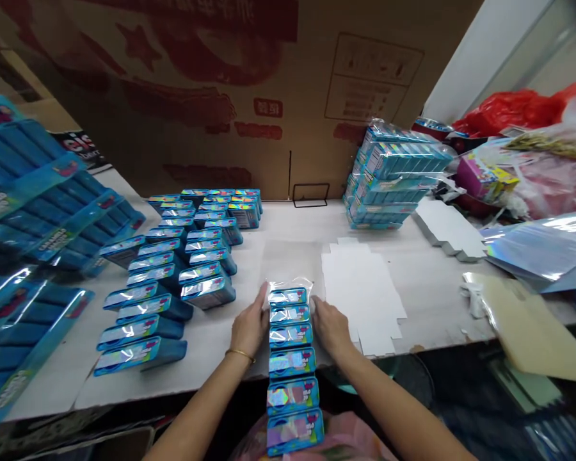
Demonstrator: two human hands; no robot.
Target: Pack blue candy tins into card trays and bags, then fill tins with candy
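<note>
A row of several blue boxes with shiny labels stands in a line from the table edge toward me, its far end inside a clear plastic bag. My left hand, with a thin gold bangle on the wrist, presses against the row's left side. My right hand presses against its right side. Both hands flank the far boxes at the bag's mouth, fingers pointing away from me.
Rows of loose blue boxes lie on the white table at left. Bagged packs pile at far left. A wrapped stack stands back right, flat white card blanks beside my right hand, a cardboard wall behind.
</note>
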